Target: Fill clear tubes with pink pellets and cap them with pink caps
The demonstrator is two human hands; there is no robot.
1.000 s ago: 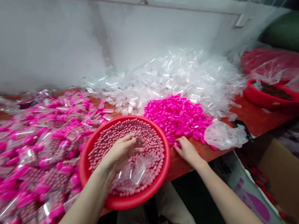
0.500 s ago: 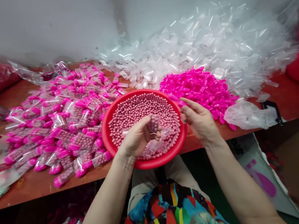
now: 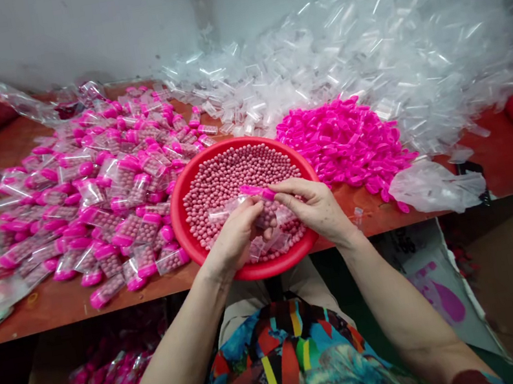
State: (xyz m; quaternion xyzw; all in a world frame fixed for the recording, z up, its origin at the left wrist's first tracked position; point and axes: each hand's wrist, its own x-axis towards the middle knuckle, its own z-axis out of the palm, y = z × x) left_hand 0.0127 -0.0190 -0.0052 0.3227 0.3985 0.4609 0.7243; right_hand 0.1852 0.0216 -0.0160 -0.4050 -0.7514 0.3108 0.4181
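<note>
Pink cap (image 3: 252, 190) brought from rim of red basin (image 3: 180, 221) to clear container (image 3: 268, 215)

Above the basin, the cap is pinched by thumb and fingers of the right hand (image 3: 314, 208) at the bead-filled container, clasped in the curled fingers of the left hand (image 3: 237, 231). Whether it is seated cannot be told. Loose beads (image 3: 214, 176) lie below; capped containers (image 3: 107, 215) are piled to the left, loose caps (image 3: 341, 143) to the right. Beads might be spilled if the container were tipped or the cap pressed askew. Earlier, cap and container were held apart.
</note>
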